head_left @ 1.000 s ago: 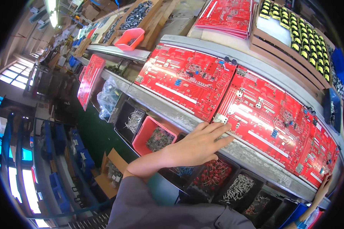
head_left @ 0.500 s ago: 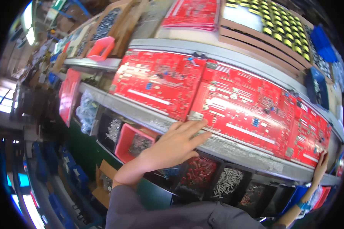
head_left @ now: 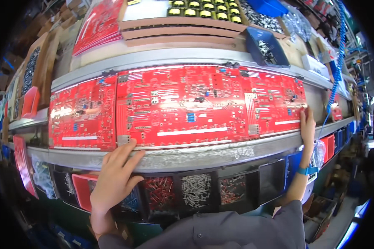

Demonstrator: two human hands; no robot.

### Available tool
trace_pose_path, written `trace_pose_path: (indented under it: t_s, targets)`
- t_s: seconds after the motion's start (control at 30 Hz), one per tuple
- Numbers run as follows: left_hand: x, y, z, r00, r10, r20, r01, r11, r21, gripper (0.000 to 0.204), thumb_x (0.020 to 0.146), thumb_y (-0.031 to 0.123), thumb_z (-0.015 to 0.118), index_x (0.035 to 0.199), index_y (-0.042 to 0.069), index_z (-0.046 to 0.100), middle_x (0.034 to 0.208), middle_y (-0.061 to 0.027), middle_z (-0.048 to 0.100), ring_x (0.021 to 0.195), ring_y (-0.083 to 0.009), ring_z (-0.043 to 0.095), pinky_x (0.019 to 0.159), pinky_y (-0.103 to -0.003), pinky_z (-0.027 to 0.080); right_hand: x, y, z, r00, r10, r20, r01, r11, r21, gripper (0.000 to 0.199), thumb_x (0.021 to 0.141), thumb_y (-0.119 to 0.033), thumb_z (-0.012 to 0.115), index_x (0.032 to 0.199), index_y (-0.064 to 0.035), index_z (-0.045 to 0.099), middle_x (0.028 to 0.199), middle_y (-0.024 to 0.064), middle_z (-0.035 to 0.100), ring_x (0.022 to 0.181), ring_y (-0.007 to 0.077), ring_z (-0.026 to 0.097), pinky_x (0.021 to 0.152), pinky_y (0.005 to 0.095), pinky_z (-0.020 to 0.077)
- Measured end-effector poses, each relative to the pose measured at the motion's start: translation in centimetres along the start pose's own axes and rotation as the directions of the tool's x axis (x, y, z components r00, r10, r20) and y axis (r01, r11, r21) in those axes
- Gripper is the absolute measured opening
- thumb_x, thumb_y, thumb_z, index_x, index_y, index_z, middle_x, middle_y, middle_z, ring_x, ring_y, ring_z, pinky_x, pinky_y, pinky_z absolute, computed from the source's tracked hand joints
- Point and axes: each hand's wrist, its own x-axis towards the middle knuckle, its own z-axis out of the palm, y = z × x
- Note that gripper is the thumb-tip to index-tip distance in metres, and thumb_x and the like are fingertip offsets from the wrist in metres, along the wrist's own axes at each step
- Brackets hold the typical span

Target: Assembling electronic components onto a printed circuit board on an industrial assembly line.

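Observation:
A long red circuit board (head_left: 187, 108) lies on a metal conveyor rail (head_left: 187, 155) in front of me. My left hand (head_left: 114, 178) rests flat with spread fingers, its fingertips touching the board's lower left corner. Far to the right, my right hand (head_left: 307, 124) presses its fingertips against the board's right edge. A blue band sits on that wrist. Another red circuit board (head_left: 81, 114) lies directly to the left, edge to edge with the first. Neither hand grips anything.
Below the rail runs a row of black bins (head_left: 195, 191) with small parts, plus a red bin (head_left: 84, 189). Above are wooden trays (head_left: 183, 25), more red boards (head_left: 97, 25), yellow components and blue bins (head_left: 264, 45). A blue coiled hose (head_left: 335, 62) hangs at right.
The view has swung right, so the long board is now centred. My left hand stayed at its lower left corner. My right hand has come into view on the right edge.

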Motion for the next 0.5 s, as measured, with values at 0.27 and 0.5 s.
trace_pose_path:
  t_s: [0.27,0.5]
  targets:
    - [-0.3,-0.1,-0.2,1.000,-0.001,0.005,0.001,0.999,0.036,0.069,0.067,0.013,0.077,0.130,0.008,0.050,0.142,-0.0158,0.040,0.127,-0.0355,0.040,0.103,-0.045,0.032,-0.1,-1.7,-0.2,1.000,0.020,0.016,-0.020,1.000,0.010,0.048,0.096,-0.031,0.051,0.131,0.0026,0.046,0.110,0.0312,0.060,0.102,0.0445,0.059,0.085,0.0444,0.0470]
    - [0.2,0.0,-0.1,1.000,0.018,0.018,-0.019,0.999,0.041,0.071,0.065,0.010,0.077,0.131,0.005,0.049,0.144,-0.0157,0.039,0.129,-0.0376,0.038,0.107,-0.045,0.030,-0.7,-0.8,-0.7,0.998,0.058,0.013,-0.058,0.998,0.011,0.046,0.095,-0.028,0.054,0.129,0.0019,0.047,0.107,0.0288,0.062,0.100,0.0431,0.060,0.083,0.0442,0.0472]
